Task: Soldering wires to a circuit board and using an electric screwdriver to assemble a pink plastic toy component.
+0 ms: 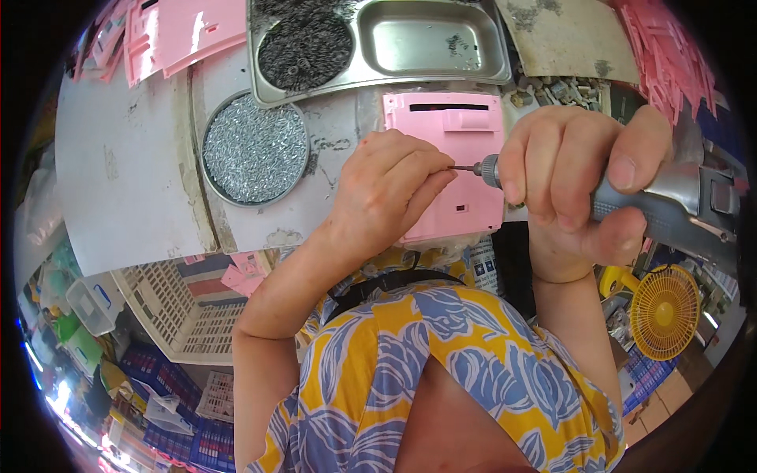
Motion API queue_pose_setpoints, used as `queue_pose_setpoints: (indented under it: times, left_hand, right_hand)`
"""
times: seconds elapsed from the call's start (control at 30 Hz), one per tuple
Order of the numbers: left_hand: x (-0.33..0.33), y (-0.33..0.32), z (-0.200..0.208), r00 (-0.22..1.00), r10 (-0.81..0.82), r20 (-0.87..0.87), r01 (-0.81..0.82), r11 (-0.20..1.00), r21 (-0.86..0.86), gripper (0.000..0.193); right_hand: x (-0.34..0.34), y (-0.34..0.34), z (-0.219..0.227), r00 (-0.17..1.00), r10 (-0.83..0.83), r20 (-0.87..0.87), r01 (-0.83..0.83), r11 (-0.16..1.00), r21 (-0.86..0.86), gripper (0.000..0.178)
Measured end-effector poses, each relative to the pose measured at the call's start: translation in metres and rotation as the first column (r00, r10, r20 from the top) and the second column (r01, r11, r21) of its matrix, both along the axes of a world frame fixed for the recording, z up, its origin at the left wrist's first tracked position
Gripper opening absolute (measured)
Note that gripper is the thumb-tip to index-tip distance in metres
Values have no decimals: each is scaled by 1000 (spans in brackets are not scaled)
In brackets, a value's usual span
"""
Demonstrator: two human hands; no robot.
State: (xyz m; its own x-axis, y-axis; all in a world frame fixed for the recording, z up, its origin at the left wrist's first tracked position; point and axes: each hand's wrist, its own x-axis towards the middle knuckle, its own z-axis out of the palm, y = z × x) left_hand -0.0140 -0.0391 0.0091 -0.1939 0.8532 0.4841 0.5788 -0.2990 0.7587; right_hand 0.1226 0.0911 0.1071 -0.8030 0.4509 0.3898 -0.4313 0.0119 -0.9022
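In my right hand (pixel 579 169) is a grey electric screwdriver (pixel 658 197), fingers wrapped round its body. Its thin bit (pixel 465 167) points left, level above a pink plastic panel (pixel 465 206). My left hand (pixel 394 180) is pinched closed, thumb and forefinger at the tip of the bit; whatever lies between these fingertips is too small to make out. The panel lies on the table in front of me, with a long dark slot and a raised block near its far edge and a small square hole near its close edge.
Left of the panel is a round dish (pixel 256 150) of silvery screw-like pieces. Behind stands a steel tray (pixel 378 83) with dark small parts. Pink panels (pixel 193 35) are stacked far left, pink pieces (pixel 670 55) far right. A plastic crate (pixel 177 315) and yellow fan (pixel 665 313) stand below.
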Motion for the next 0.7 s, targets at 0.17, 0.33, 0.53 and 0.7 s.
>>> queue_pose_setpoints:
  times: [0.17, 0.33, 0.53, 0.7]
  left_hand:
    - [-10, -10, -2, 995, 79, -59, -77, 997, 23, 19]
    - [-52, -20, 5, 934, 316, -165, -324, 946, -22, 20]
    - [-107, -65, 4, 782, 321, -534, -541, 774, -328, 11]
    - [-112, -64, -1, 768, 417, -487, -580, 775, -251, 16]
  right_hand:
    - [-18, -15, -2, 999, -27, 35, 29, 999, -42, 29]
    - [-50, -1, -25, 997, -4, -79, 4, 1000, -2, 17]
    - [-75, 23, -62, 990, -32, -134, 40, 998, 55, 9]
    - [-83, 16, -67, 994, -12, -105, 22, 995, 95, 9]
